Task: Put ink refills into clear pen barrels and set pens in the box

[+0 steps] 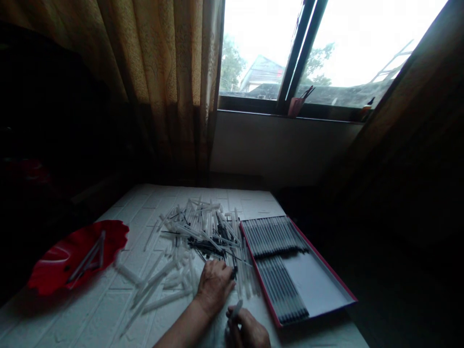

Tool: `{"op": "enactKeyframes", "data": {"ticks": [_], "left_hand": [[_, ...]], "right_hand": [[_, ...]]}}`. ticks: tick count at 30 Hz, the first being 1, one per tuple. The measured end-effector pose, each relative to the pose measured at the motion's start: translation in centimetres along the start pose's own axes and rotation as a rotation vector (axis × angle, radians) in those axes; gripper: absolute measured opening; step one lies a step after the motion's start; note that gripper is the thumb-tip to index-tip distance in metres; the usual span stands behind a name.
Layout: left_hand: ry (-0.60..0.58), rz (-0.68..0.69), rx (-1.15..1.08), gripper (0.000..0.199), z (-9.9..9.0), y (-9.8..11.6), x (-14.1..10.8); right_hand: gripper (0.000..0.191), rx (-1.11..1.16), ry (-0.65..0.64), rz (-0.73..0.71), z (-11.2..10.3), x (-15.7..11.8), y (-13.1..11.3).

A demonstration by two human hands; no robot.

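My left hand reaches over the near edge of a pile of clear tubes and black pieces. Its fingers are bent around a small black piece. Nearer to me, my right hand pinches a translucent tube that points up. To the right lies a shallow pink-edged box with two rows of pens, clear with black ends. The white bottom of the box shows to the right of the nearer row.
A red scalloped plate holding a few clear tubes sits on the left of the white brick-patterned table. Behind are a curtain and a window, with a pink cup on its sill.
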State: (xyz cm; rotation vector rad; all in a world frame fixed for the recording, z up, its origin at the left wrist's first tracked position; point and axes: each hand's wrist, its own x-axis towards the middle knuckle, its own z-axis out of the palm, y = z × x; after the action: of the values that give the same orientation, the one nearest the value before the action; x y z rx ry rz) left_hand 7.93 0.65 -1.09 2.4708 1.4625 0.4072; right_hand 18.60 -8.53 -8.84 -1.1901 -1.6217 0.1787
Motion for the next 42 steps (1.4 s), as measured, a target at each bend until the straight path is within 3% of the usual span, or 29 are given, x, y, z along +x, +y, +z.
{"op": "enactKeyframes", "data": {"ticks": [6, 10, 13, 15, 18, 20, 29, 42], "left_hand": [[0.012, -0.012, -0.033, 0.01, -0.6, 0.2, 0.0], [0.054, -0.036, -0.349, 0.011, -1.8, -1.1, -1.7], [0.085, -0.166, -0.719, 0.008, -2.4, -2.6, -3.5], [0.105, -0.305, -0.921, 0.017, -2.6, -3.5, -4.7], [0.084, -0.457, -1.128, 0.034, -2.7, -4.5, -6.4], [0.074, -0.473, -1.191, 0.039, -2.8, -4.7, -7.2], [0.105, -0.46, -1.237, 0.036, -4.3, -4.0, -8.0], [0.075, -0.312, -1.105, 0.027, -3.3, -5.9, -9.0]], "right_hand": [[0.035, 0.064, 0.017, 0.299, 0.0, -0.5, 0.1], [0.04, 0.113, -0.03, 0.41, -0.5, 0.1, -0.2], [0.04, 0.132, -0.108, 0.351, -0.8, 0.7, -0.5], [0.038, 0.134, -0.152, 0.269, -0.9, 1.1, -0.7], [0.036, 0.119, -0.228, 0.146, -0.9, 1.4, -0.9], [0.036, 0.076, -0.287, 0.069, -0.9, 1.5, -1.1], [0.034, -0.078, -0.42, -0.1, -1.4, 2.4, -2.2], [0.018, -0.199, -0.508, -0.208, -3.0, 3.9, -3.3]]}}
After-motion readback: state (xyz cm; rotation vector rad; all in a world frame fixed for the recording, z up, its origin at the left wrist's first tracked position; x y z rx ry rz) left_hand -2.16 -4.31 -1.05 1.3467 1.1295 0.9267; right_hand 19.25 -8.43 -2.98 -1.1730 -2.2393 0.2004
